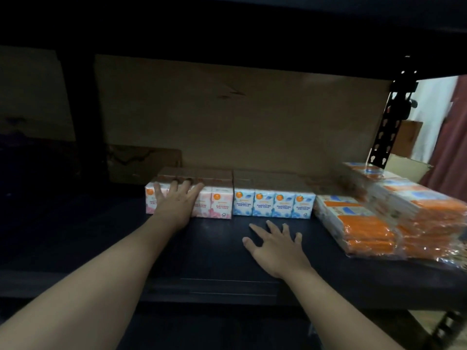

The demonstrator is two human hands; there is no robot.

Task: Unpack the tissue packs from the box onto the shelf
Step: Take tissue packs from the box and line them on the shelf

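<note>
1. Pink tissue packs (pixel 222 204) on shelf (pixel 214 248): left hand (pixel 174 203) pressed flat on their front, fingers straight.
2. Right hand (pixel 275 246) splayed over shelf, holding nothing; contact unclear.
3. Left hand hides two pink labels.

Left of centre, pink packs (pixel 222 204): white, pink floral print, orange badges. Centre, blue packs (pixel 274 205): white mottled blue, orange badges. Right, orange packs (pixel 366 231): orange, white, blue patches. Shelf (pixel 214 248) black; cardboard (pixel 227 117) brown.

four blue packs (pixel 274 205) stood in one row. pink packs (pixel 222 205) appeared to number four, some partly covered. orange packs (pixel 366 231) were too blurred to count. two hands showed: left hand (pixel 174 205), right hand (pixel 275 248).
</note>
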